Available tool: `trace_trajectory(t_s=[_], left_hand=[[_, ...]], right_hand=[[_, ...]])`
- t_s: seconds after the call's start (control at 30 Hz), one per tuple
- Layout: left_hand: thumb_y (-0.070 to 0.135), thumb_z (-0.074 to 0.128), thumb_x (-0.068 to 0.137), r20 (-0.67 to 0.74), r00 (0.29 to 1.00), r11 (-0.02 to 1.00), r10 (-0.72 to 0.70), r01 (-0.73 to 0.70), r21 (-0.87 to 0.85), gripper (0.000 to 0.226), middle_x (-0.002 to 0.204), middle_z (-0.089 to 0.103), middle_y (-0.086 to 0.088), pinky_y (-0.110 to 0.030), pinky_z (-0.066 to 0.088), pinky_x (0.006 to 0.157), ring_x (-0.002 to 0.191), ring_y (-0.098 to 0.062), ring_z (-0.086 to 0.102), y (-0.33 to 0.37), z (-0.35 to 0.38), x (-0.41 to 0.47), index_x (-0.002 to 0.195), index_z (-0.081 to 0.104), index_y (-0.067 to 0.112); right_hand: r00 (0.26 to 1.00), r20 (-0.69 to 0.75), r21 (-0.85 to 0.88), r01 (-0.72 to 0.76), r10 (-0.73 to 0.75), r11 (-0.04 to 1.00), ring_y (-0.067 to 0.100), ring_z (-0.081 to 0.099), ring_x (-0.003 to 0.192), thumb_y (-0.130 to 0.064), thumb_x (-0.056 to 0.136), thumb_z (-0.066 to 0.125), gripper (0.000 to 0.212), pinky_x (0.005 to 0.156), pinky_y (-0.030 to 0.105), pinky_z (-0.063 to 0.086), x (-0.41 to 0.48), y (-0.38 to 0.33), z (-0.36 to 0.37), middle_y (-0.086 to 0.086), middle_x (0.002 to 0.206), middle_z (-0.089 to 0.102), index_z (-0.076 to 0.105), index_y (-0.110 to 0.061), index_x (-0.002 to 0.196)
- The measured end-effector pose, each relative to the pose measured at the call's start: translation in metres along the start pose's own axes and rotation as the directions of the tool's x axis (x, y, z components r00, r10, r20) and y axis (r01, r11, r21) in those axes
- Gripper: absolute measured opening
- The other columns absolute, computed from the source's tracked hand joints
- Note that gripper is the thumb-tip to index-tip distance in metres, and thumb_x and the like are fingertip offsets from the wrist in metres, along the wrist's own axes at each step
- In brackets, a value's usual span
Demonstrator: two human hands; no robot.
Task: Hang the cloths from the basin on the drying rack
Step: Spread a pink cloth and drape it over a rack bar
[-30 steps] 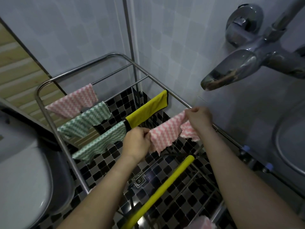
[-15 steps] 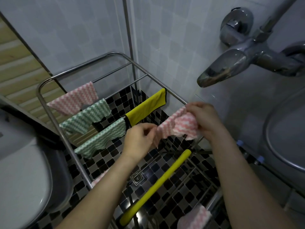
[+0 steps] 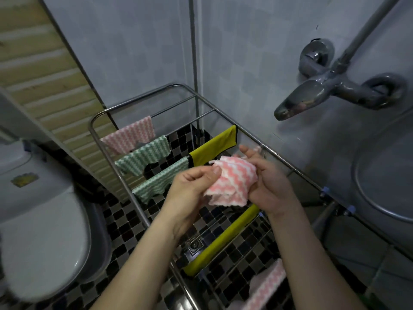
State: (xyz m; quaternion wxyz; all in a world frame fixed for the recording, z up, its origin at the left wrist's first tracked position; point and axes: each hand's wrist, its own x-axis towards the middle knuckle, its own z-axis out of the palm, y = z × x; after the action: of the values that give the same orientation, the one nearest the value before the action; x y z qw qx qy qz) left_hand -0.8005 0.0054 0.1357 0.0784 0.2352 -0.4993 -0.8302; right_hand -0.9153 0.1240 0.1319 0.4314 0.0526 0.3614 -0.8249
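Left grip: the left hand (image 3: 192, 186) pinches the left edge of the crumpled pink cloth (image 3: 232, 182) between thumb and curled fingers.
Right grip: the right hand (image 3: 270, 182) holds the cloth's right side, with fingers curled behind it and one finger lifted straighter.
Held cloth: soft and fleecy, with wavy pink and white stripes. It is bunched into a loose wad between the two hands, over the middle of the drying rack (image 3: 125, 182).
Rack frame: thin shiny metal tube with rounded corners and parallel rails.
On the far rails: a flat pink striped cloth (image 3: 131, 136), then two green striped cloths (image 3: 145, 156) (image 3: 163, 179) with the same wavy nap. Beside the nearer green one hangs a smooth yellow cloth (image 3: 214, 146) edged in black.
On the near rails: a second yellow cloth (image 3: 225, 238) draped in a long narrow band, and another pink striped cloth (image 3: 266, 289) at the bottom edge.
Basin: the basin (image 3: 384, 180) at the right is grey and round with a metallic rim. What it holds cannot be told.
Around: a dull chrome tap (image 3: 312, 95) on the tiled wall, a glossy toilet lid (image 3: 40, 231) at the left, and small black and grey floor tiles (image 3: 125, 222) below.
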Motion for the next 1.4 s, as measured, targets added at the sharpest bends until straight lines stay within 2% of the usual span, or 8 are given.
trace_trajectory(t_s=[0.27,0.47,0.73,0.87,1.07,1.2,1.33,1.4], left_hand=[[0.013,0.066,0.084,-0.076,0.980,0.981,0.183,-0.177,0.079,0.010,0.081,0.072,-0.011,-0.033,0.057,0.069,0.073,-0.021,0.067,0.024,-0.012,-0.027,0.089,0.072,0.006],[0.012,0.056,0.094,-0.012,0.978,0.975,0.206,-0.204,0.094,0.011,0.083,0.070,-0.008,-0.032,0.057,0.068,0.075,-0.022,0.066,0.032,-0.013,-0.041,0.096,0.066,0.008],[0.013,0.047,0.087,-0.215,0.944,0.968,0.249,-0.239,0.071,0.025,0.073,0.062,0.003,-0.031,0.042,0.069,0.075,-0.013,0.056,0.042,-0.047,-0.042,0.069,0.063,0.019],[0.013,0.046,0.093,-0.258,0.957,0.964,0.132,-0.185,-0.192,0.022,0.079,0.061,-0.007,-0.034,0.051,0.071,0.073,-0.018,0.058,0.047,-0.060,-0.040,0.079,0.064,0.012],[0.014,0.052,0.096,-0.350,0.934,0.990,0.066,-0.019,0.138,0.011,0.078,0.062,-0.005,-0.031,0.052,0.060,0.066,-0.017,0.061,0.047,-0.057,-0.034,0.090,0.061,0.015],[0.038,0.061,0.090,-0.144,0.988,0.962,-0.057,0.093,0.258,0.025,0.085,0.067,-0.008,-0.030,0.052,0.062,0.072,-0.021,0.063,0.041,-0.053,-0.037,0.104,0.066,0.017],[0.022,0.069,0.076,0.145,0.989,0.931,-0.043,-0.013,0.364,0.023,0.081,0.066,-0.008,-0.024,0.052,0.058,0.066,-0.017,0.064,0.039,-0.044,-0.039,0.097,0.070,0.013],[0.015,0.067,0.077,0.156,0.987,0.956,0.050,-0.092,0.279,0.017,0.077,0.069,-0.008,-0.023,0.052,0.055,0.062,-0.014,0.065,0.038,-0.036,-0.038,0.092,0.072,0.011]], right_hand=[[0.991,0.089,-0.599,-0.028,0.101,0.800,0.022,0.060,0.118,-0.073,0.078,0.048,0.071,0.093,0.051,0.050,-0.028,0.024,0.017,0.002,0.128,0.064,0.051,-0.030,0.135],[0.976,0.205,-0.434,0.027,0.069,0.901,0.036,0.057,0.122,-0.036,0.098,0.051,0.043,0.109,0.055,0.037,-0.033,0.043,0.035,0.021,0.129,0.061,0.057,-0.009,0.131],[0.983,0.182,0.062,-0.019,0.007,0.998,0.031,0.063,0.114,-0.038,0.104,0.030,0.055,0.097,0.049,0.049,-0.042,0.038,0.029,0.022,0.124,0.064,0.067,0.001,0.117],[0.992,0.124,-0.039,-0.009,0.014,0.999,0.032,0.057,0.123,-0.030,0.103,0.040,0.045,0.099,0.047,0.049,-0.047,0.035,0.032,0.023,0.133,0.057,0.050,0.001,0.134],[0.972,0.119,-0.438,0.234,-0.202,0.868,0.020,0.070,0.075,-0.013,0.097,0.051,0.018,0.066,0.030,0.058,-0.050,0.028,0.039,0.013,0.084,0.071,0.065,-0.001,0.099],[0.943,0.119,-0.622,0.315,-0.311,0.716,0.018,0.065,0.070,-0.023,0.099,0.052,0.025,0.068,0.034,0.053,-0.050,0.022,0.042,0.010,0.076,0.069,0.071,-0.014,0.085],[0.946,0.174,-0.718,0.312,-0.274,0.622,0.047,0.065,0.080,-0.045,0.085,0.069,0.033,0.079,0.056,0.053,-0.052,0.005,0.028,0.034,0.094,0.066,0.068,-0.012,0.090],[0.954,0.202,-0.742,0.297,-0.223,0.601,0.036,0.070,0.076,-0.035,0.077,0.077,0.031,0.072,0.044,0.058,-0.056,-0.010,0.014,0.023,0.088,0.072,0.068,-0.011,0.093]])
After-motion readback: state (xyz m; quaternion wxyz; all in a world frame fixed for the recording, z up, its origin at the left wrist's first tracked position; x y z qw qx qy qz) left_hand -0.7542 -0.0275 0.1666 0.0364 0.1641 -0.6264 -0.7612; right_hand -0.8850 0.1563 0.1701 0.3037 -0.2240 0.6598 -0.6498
